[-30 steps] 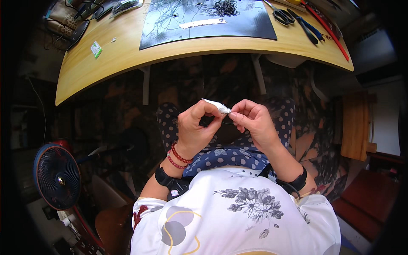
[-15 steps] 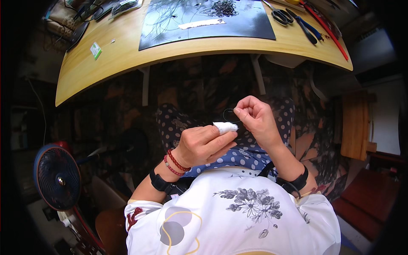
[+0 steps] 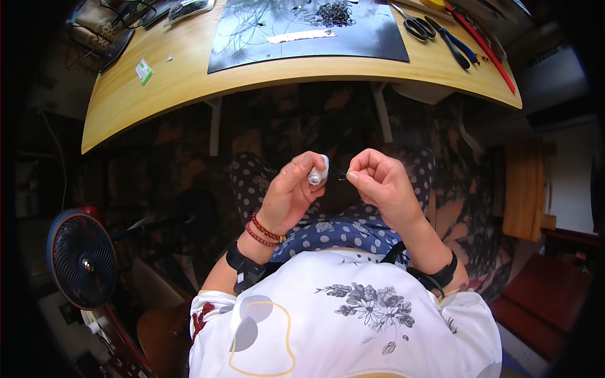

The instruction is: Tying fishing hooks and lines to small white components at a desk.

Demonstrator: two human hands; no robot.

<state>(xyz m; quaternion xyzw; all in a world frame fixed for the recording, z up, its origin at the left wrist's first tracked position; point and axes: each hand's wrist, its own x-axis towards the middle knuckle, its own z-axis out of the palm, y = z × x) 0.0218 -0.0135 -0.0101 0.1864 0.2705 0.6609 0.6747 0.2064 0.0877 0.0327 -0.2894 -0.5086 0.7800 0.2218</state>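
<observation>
Over my lap, my left hand is closed around a small white roll, like wound cloth or tissue, with its coiled end showing. My right hand is beside it, thumb and forefinger pinched on a thin dark looped strand. The strand spans the narrow gap toward the roll; whether it is wire or thread I cannot tell. The two hands are apart at about the same height.
Ahead is a curved wooden table with a dark mat bearing fine strands, a black tangled pile and a white strip. Scissors and pliers lie right. A fan stands at left.
My left hand has turned and moved slightly up and left, tipping the white roll from lying sideways to more upright. The dark loop looks smaller; my right hand has barely moved.
</observation>
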